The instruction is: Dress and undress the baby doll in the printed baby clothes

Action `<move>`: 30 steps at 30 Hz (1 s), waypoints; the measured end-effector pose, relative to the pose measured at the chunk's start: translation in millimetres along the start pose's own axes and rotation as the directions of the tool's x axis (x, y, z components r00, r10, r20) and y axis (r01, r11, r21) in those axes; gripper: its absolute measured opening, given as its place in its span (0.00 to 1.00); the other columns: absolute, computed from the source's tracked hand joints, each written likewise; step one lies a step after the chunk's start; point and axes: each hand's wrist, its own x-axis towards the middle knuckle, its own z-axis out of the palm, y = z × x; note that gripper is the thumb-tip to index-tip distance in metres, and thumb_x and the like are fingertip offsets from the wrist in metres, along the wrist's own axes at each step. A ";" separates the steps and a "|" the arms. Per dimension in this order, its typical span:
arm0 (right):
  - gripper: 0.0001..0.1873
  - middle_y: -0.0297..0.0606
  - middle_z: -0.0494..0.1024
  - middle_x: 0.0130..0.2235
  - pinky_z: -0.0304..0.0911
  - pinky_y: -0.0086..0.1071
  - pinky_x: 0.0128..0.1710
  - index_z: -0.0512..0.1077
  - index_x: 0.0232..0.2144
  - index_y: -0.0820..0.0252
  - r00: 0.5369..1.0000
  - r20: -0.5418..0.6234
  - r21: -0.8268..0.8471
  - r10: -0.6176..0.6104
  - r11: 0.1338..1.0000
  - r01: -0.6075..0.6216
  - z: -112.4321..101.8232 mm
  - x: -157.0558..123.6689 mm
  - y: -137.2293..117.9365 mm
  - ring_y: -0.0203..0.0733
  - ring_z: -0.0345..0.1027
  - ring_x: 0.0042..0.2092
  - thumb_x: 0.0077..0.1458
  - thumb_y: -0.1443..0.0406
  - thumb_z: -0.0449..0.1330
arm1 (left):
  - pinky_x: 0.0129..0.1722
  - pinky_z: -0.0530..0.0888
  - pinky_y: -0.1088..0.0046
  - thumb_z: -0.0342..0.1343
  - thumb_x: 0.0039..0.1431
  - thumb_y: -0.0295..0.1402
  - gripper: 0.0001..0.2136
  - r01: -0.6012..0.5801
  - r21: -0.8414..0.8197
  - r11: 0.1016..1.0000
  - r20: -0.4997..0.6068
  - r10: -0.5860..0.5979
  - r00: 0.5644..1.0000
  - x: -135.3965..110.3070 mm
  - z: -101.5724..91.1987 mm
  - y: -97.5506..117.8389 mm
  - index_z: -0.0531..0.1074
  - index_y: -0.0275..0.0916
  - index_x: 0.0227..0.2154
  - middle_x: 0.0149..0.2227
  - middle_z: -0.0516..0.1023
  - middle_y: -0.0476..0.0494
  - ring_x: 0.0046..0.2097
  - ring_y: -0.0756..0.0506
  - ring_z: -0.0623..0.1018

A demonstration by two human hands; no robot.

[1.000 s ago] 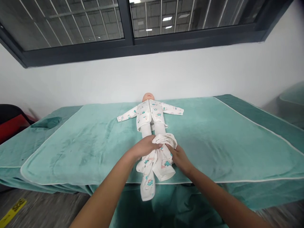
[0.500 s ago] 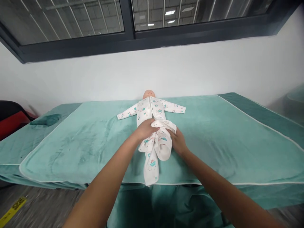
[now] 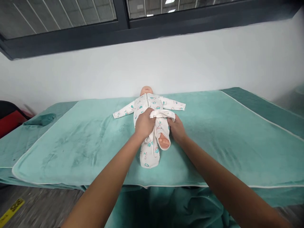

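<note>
A baby doll [image 3: 146, 90] lies on its back, head toward the wall, in a white printed baby top [image 3: 140, 107] with its sleeves spread out. White printed baby pants [image 3: 150, 155] are on its legs, and their waistband is bunched up between my hands. My left hand [image 3: 144, 123] is closed on the waistband's left side. On the right side, my right hand [image 3: 177, 128] grips the same band, its fingertips partly hidden by the cloth. A bare doll foot [image 3: 163, 141] shows at one pant leg's opening; the other leg's cloth lies flat at its end.
A green plush cover [image 3: 71, 142] with white piping spreads under the doll. Behind it stand a white wall [image 3: 99, 72] and a dark window frame [image 3: 71, 39]. A black and red object [image 3: 11, 122] is at the far left, and a yellow strip [image 3: 11, 210] lies on the floor.
Both hands have drawn the pants' waistband up toward the doll's body. The doll's foot now shows at one pant leg's opening, where only cloth showed before. The view has tilted down slightly.
</note>
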 end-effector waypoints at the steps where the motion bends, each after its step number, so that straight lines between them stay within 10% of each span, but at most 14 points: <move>1: 0.26 0.39 0.78 0.48 0.65 0.40 0.49 0.70 0.47 0.57 1.000 -0.023 -0.029 -0.015 0.999 0.015 3.2 6.5 0.5 0.47 0.68 0.50 0.51 0.49 0.58 | 0.44 0.68 0.69 0.50 0.57 0.30 0.06 0.009 0.004 1.000 -0.012 -0.009 1.000 3.1 1.6 -1.2 0.71 0.41 0.36 0.36 0.78 0.46 0.41 0.42 0.75; 7: 0.16 0.35 0.77 0.43 0.63 0.40 0.49 0.72 0.42 0.56 0.997 -0.037 -0.112 -0.072 0.991 0.068 6.7 22.2 12.8 0.46 0.67 0.47 0.52 0.56 0.57 | 0.44 0.68 0.69 0.55 0.53 0.32 0.05 0.104 -0.168 0.980 0.042 -0.098 0.994 9.8 -8.8 -15.1 0.71 0.38 0.33 0.36 0.76 0.46 0.42 0.43 0.74; 12: 0.16 0.35 0.77 0.45 0.61 0.39 0.52 0.73 0.42 0.55 0.967 0.218 -0.075 -0.129 0.986 0.149 -8.6 24.5 -11.4 0.47 0.68 0.49 0.50 0.58 0.62 | 0.42 0.70 0.68 0.63 0.49 0.39 0.17 0.297 -0.548 0.782 0.255 -0.182 0.950 0.3 -29.4 -28.5 0.74 0.35 0.39 0.40 0.78 0.44 0.42 0.42 0.75; 16: 0.17 0.37 0.78 0.46 0.61 0.39 0.51 0.76 0.43 0.55 0.825 0.553 -0.221 -0.117 0.934 0.281 5.0 41.1 -69.5 0.48 0.69 0.49 0.56 0.53 0.60 | 0.41 0.71 0.68 0.67 0.45 0.38 0.21 0.363 -0.734 0.574 0.314 -0.187 0.931 -1.3 -27.8 -28.0 0.74 0.35 0.42 0.38 0.78 0.42 0.39 0.43 0.77; 19: 0.16 0.36 0.81 0.40 0.64 0.37 0.44 0.78 0.38 0.56 0.634 0.773 -0.286 0.030 0.908 0.305 25.2 57.1 -91.9 0.48 0.72 0.44 0.51 0.53 0.65 | 0.37 0.71 0.69 0.68 0.46 0.38 0.20 0.358 -0.783 0.509 0.291 -0.209 0.934 0.2 -22.5 -24.8 0.73 0.36 0.41 0.33 0.77 0.45 0.34 0.45 0.76; 21: 0.14 0.36 0.82 0.39 0.65 0.35 0.42 0.79 0.36 0.58 0.564 0.823 -0.232 0.074 0.949 0.214 34.9 64.6 -84.0 0.47 0.73 0.42 0.48 0.56 0.67 | 0.33 0.70 0.72 0.67 0.46 0.38 0.17 0.343 -0.796 0.499 0.257 -0.234 0.938 0.2 -20.8 -26.8 0.73 0.36 0.38 0.30 0.75 0.48 0.31 0.47 0.74; 26: 0.11 0.37 0.81 0.32 0.67 0.33 0.35 0.78 0.33 0.63 0.666 0.736 0.080 0.124 0.960 -0.268 40.1 67.6 -33.6 0.43 0.74 0.33 0.44 0.63 0.67 | 0.32 0.68 0.76 0.69 0.45 0.40 0.16 0.378 -0.726 0.575 0.283 -0.252 0.926 -2.2 -19.9 -45.3 0.74 0.36 0.33 0.29 0.74 0.49 0.31 0.49 0.73; 30: 0.16 0.39 0.81 0.33 0.69 0.34 0.36 0.77 0.38 0.64 0.673 0.737 0.320 0.057 0.849 -0.422 42.9 64.0 -23.3 0.46 0.76 0.36 0.43 0.65 0.66 | 0.30 0.66 0.78 0.69 0.45 0.43 0.17 0.386 -0.737 0.555 0.273 -0.279 0.921 -1.4 -16.8 -51.6 0.73 0.36 0.32 0.29 0.74 0.50 0.29 0.51 0.72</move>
